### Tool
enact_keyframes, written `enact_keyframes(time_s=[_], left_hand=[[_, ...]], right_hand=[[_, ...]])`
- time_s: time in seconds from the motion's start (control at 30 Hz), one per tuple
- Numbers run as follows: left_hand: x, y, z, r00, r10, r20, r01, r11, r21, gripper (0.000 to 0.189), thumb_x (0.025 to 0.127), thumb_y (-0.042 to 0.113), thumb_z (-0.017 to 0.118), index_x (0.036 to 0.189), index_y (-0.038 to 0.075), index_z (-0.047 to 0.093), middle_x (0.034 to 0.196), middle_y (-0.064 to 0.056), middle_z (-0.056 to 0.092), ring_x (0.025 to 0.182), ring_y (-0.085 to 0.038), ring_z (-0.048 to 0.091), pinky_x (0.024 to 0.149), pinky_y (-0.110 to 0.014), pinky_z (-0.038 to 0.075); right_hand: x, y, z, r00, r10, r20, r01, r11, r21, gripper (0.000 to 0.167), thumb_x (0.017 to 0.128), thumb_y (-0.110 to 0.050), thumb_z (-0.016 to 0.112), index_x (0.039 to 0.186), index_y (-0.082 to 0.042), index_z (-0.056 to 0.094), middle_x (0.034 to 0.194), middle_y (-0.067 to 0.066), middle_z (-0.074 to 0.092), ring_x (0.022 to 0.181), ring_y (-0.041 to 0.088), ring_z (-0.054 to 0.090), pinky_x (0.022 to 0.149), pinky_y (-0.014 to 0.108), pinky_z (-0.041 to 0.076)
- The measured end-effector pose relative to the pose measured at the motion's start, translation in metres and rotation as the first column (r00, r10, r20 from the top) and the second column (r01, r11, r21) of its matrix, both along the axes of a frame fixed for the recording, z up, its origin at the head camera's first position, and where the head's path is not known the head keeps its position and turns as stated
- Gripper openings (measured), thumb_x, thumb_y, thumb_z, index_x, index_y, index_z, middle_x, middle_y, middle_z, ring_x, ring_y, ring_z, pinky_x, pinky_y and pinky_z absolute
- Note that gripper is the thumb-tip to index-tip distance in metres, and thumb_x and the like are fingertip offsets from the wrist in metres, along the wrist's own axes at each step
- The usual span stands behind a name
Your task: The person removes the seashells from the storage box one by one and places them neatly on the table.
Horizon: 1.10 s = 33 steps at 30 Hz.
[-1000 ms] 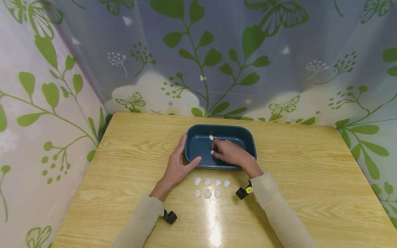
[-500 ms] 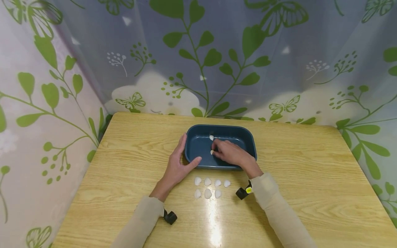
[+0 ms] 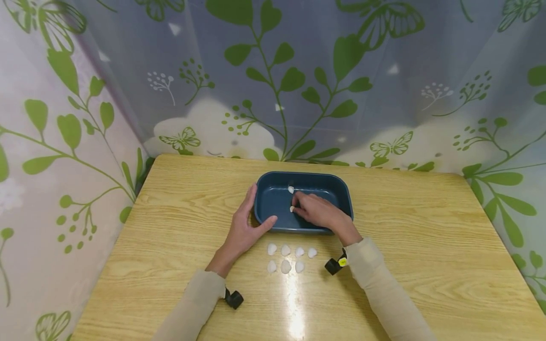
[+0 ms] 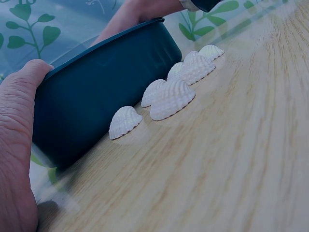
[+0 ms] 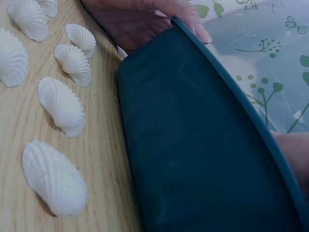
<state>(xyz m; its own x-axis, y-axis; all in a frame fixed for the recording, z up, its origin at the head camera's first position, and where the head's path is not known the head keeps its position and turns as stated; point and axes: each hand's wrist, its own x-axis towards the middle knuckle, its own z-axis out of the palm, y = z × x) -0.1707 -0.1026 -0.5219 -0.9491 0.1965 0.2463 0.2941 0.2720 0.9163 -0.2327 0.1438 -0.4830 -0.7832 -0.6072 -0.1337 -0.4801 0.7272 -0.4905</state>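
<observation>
My right hand (image 3: 317, 209) reaches into a dark blue rectangular basin (image 3: 304, 230) and pinches a small white seashell (image 3: 292, 209) between thumb and fingers, low over the basin floor. Another seashell (image 3: 291, 189) lies inside near the far wall. At the basin's left end, my left hand (image 3: 244, 231) rests against the near corner, fingers stretched along the outside. Its thumb (image 5: 192, 21) touches the rim in the right wrist view. That view shows only a sliver of my right hand behind the basin wall.
Several white ribbed seashells (image 3: 286, 266) lie in two rows on the wooden table (image 3: 179, 203), just in front of the basin. A patterned curtain (image 3: 315, 85) hangs behind the table's far edge. Black wrist cameras (image 3: 233, 299) are strapped at both sleeves.
Hardly anything differs. The shell in my right fingertips has shifted very slightly; my left hand, the basin and the shells on the table stay in place.
</observation>
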Motion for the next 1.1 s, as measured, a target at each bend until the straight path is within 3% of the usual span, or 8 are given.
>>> enact_keyframes(time_s=[0.1, 0.2, 0.33, 0.6, 0.77, 1.1], left_hand=[[0.007, 0.000, 0.015, 1.000, -0.009, 0.001, 0.009, 1.000, 0.011, 0.095, 0.094, 0.013, 0.078, 0.166, 0.000, 0.017, 0.173, -0.016, 0.014, 0.160, -0.032, 0.014, 0.128, -0.054, 0.018], [0.010, 0.000, 0.022, 1.000, -0.014, -0.001, 0.014, 1.000, 0.021, 0.094, 0.093, 0.010, 0.077, 0.165, -0.001, 0.019, 0.173, -0.018, 0.016, 0.160, -0.034, 0.015, 0.127, -0.057, 0.019], [0.009, 0.000, 0.021, 1.000, -0.013, -0.008, 0.013, 1.000, 0.024, 0.094, 0.093, 0.011, 0.078, 0.165, -0.001, 0.019, 0.173, -0.018, 0.016, 0.160, -0.035, 0.015, 0.127, -0.057, 0.019], [0.009, 0.001, 0.020, 1.000, -0.004, -0.017, 0.004, 1.000, 0.015, 0.094, 0.094, 0.014, 0.078, 0.166, 0.001, 0.018, 0.172, -0.018, 0.015, 0.160, -0.034, 0.014, 0.127, -0.055, 0.018], [0.009, 0.001, 0.018, 1.000, -0.005, -0.015, 0.006, 1.000, 0.027, 0.095, 0.094, 0.014, 0.078, 0.166, 0.001, 0.017, 0.173, -0.017, 0.014, 0.160, -0.033, 0.013, 0.128, -0.055, 0.017], [0.007, 0.000, 0.015, 1.000, -0.011, -0.011, 0.012, 1.000, 0.029, 0.095, 0.093, 0.012, 0.078, 0.166, 0.000, 0.018, 0.173, -0.015, 0.014, 0.160, -0.034, 0.013, 0.127, -0.057, 0.018]], right_hand=[[0.000, 0.001, 0.001, 1.000, 0.000, -0.003, 0.000, 1.000, 0.002, 0.013, 0.107, -0.014, 0.061, 0.116, -0.005, 0.064, 0.104, 0.006, 0.070, 0.076, 0.010, 0.058, 0.070, 0.032, 0.052], [0.001, 0.003, 0.002, 1.000, 0.000, -0.006, 0.000, 1.000, 0.006, 0.014, 0.107, -0.014, 0.061, 0.116, -0.005, 0.064, 0.105, 0.007, 0.069, 0.076, 0.010, 0.058, 0.071, 0.032, 0.052], [0.003, 0.008, 0.004, 1.000, 0.006, -0.018, -0.006, 1.000, 0.000, 0.014, 0.107, -0.014, 0.062, 0.116, -0.004, 0.064, 0.105, 0.007, 0.070, 0.075, 0.010, 0.057, 0.070, 0.031, 0.051], [0.011, 0.020, 0.013, 0.999, 0.019, -0.035, -0.021, 0.998, -0.055, 0.011, 0.107, -0.013, 0.062, 0.114, -0.005, 0.063, 0.078, -0.002, 0.058, 0.062, 0.008, 0.048, 0.060, 0.028, 0.043], [0.022, 0.027, 0.024, 1.000, 0.002, -0.017, -0.004, 0.997, -0.079, 0.012, 0.107, -0.014, 0.061, 0.116, -0.006, 0.061, 0.070, -0.005, 0.054, 0.056, 0.009, 0.045, 0.056, 0.028, 0.039], [0.050, 0.043, 0.041, 0.997, -0.007, -0.080, -0.001, 0.994, -0.111, 0.013, 0.107, -0.013, 0.061, 0.118, -0.006, 0.060, 0.067, -0.008, 0.047, 0.053, 0.005, 0.040, 0.055, 0.026, 0.040]])
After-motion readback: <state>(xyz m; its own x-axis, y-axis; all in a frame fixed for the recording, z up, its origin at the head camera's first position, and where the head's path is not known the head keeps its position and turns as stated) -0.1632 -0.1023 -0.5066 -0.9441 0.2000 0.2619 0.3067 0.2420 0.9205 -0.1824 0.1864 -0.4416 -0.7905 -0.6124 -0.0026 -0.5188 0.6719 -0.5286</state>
